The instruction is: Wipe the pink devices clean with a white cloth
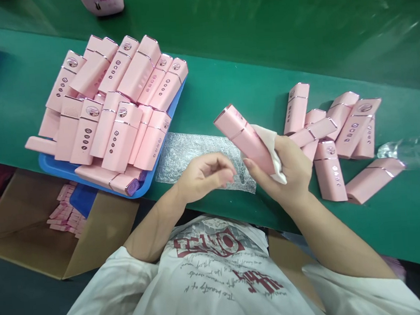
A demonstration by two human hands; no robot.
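Observation:
My right hand point(291, 170) is closed around a pink handheld device point(245, 137), a long, flattened case with a silver band near its upper end. A folded white cloth point(269, 145) lies between my palm and the device, which tilts up to the left. To the left of it, my left hand point(207, 177) hovers with loosely curled fingers and nothing in them. Under my hands a strip of clear bubble wrap point(194, 146) lies on the green table point(212, 89). Button marks and a round emblem, seen on similar devices, are not visible on the held one.
On the left, a blue tray point(60, 164) is heaped with similar pink devices point(121, 135). Several more pink devices point(356, 126) lie loose at right, beside a clear plastic bag point(416, 153). An open cardboard box point(106, 224) with small pink pieces stands below the table edge.

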